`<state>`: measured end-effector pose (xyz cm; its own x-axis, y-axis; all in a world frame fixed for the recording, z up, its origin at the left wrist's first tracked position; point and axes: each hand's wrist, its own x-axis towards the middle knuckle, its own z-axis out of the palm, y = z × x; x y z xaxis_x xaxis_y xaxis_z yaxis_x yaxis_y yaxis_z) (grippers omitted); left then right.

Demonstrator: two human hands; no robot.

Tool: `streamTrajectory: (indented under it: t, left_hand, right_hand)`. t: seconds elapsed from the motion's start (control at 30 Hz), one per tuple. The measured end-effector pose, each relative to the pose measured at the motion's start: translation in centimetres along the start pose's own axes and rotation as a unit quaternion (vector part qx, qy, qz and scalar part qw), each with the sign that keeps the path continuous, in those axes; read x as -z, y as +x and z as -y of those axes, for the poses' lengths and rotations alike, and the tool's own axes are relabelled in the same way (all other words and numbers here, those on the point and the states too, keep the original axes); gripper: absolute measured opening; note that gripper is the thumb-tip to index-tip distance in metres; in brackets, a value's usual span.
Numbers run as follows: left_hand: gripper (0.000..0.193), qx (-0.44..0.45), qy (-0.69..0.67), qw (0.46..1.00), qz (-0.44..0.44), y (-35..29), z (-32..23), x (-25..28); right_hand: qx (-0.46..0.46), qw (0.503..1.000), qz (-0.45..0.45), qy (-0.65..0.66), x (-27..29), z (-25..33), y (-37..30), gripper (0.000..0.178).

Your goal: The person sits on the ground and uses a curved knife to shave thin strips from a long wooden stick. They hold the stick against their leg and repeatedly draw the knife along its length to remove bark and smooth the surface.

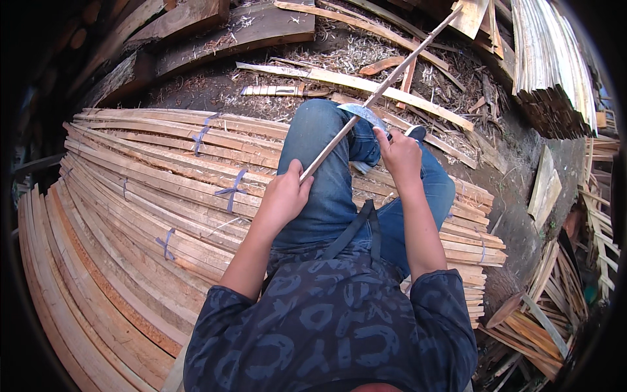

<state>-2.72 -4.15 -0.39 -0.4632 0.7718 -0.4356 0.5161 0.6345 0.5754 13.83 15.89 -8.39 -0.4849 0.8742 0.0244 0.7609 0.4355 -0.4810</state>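
My left hand (pixel 287 193) is closed round the near end of a long thin wooden strip (pixel 333 145). The strip slants up and away to the right, passing over my raised left knee (pixel 312 140). My right hand (pixel 400 157) grips a knife, its handle mostly hidden in the fist. The knife's broad grey blade (pixel 362 115) lies against the strip just beyond the knee. Whether the edge bites into the wood cannot be made out.
I sit on bundles of long sawn strips (pixel 176 189), tied with blue-purple bands (pixel 232 191). Thick planks (pixel 235 29) lie at the far left, and a stack of thin slats (pixel 555 65) stands far right. Shavings (pixel 326 49) and offcuts litter the ground. Scrap wood (pixel 535 333) is piled at right.
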Motion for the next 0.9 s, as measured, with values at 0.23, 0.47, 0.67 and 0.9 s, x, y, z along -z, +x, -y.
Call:
streamTrajectory:
  t: [0.23, 0.47, 0.67, 0.9]
  left_hand:
    - [0.025, 0.009, 0.011, 1.0, 0.008, 0.1, -0.1, 0.1]
    - [0.026, 0.0, -0.002, 1.0, -0.002, 0.3, -0.1, -0.1]
    - [0.025, 0.024, 0.011, 0.999, 0.022, 0.3, -0.5, 0.1]
    - [0.025, -0.002, 0.008, 1.0, 0.006, 0.2, -0.6, 0.0]
  right_hand:
    - [0.127, 0.991, 0.016, -0.035, 0.0, 2.5, -1.7, 0.057]
    - [0.078, 0.996, -0.028, -0.039, -0.7, 0.0, 1.9, 0.06]
    - [0.149, 0.989, -0.003, -0.007, -0.8, 0.9, -0.7, 0.059]
    - [0.096, 0.994, -0.046, 0.005, -1.6, -1.2, 1.8, 0.059]
